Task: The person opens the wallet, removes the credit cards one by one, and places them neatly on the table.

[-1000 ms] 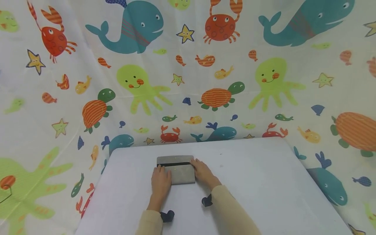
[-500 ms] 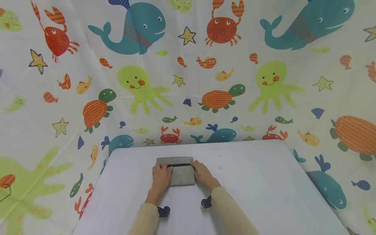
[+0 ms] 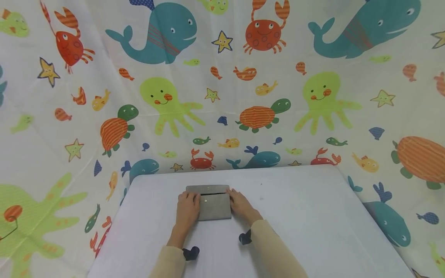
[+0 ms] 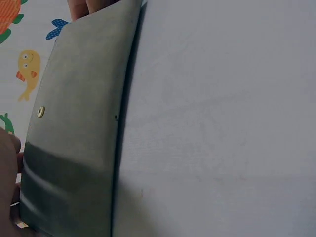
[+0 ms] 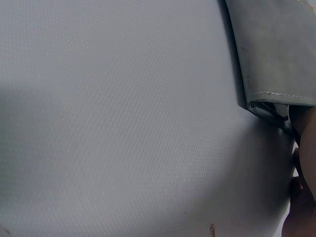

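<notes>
Dark gap [image 3: 213, 194] across the grey wallet [image 3: 215, 209] has narrowed; left hand [image 3: 187, 210] and right hand [image 3: 241, 204], both curled, grip its 2 ends

The sleeves [image 3: 276, 251] are beige, wrist cameras [image 3: 245, 237] dark.

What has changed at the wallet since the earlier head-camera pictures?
The dark gap across the wallet has narrowed, and the left hand has shifted slightly forward and leftward. The right hand stays at the wallet's right edge; the wallet roughly keeps its place.
</notes>
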`<state>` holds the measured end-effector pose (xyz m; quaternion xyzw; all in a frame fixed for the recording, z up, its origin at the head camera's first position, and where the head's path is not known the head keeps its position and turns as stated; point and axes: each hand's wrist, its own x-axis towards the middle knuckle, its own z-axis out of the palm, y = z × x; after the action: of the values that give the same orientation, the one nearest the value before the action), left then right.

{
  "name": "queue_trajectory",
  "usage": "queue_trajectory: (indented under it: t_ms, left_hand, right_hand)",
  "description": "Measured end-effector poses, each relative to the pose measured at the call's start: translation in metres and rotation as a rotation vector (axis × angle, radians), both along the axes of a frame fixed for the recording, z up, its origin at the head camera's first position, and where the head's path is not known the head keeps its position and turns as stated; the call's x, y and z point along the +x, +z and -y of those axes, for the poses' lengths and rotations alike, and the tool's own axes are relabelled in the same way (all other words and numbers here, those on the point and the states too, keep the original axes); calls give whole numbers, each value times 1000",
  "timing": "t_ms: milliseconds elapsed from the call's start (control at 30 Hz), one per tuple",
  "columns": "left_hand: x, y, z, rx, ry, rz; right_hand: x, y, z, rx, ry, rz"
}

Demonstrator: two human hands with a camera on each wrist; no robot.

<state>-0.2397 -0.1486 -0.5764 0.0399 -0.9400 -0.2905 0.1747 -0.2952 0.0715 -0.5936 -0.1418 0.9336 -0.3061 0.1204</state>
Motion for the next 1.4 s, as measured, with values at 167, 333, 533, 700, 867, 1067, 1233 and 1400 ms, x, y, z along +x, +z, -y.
queue_trajectory:
  t_ms: [167, 333, 533, 700, 867, 1067, 1233, 1400]
  left_hand:
    - [18, 3, 2, 183, 115, -69]
    - [38, 7, 2, 326, 219, -58]
    - [70, 15, 2, 360, 275, 156]
    - [91, 19, 2, 323, 299, 229]
    - [107, 14, 1, 280, 327, 254]
    - [120, -5, 0, 265, 319, 337]
    - [124, -21, -6, 173, 270, 375]
    - [126, -27, -18, 24, 211, 376]
  right_hand:
    - [-3, -4, -2, 9, 20, -39]
    - [-4, -6, -3, 2, 27, -44]
    - [-2, -8, -4, -21, 51, -34]
    - [-4, -9, -5, 4, 50, -40]
    - [-6, -11, -4, 13, 54, -71]
    - [-6, -10, -3, 5, 56, -69]
    - [-6, -9, -3, 19, 62, -84]
    - [-5, -12, -2, 23, 83, -125]
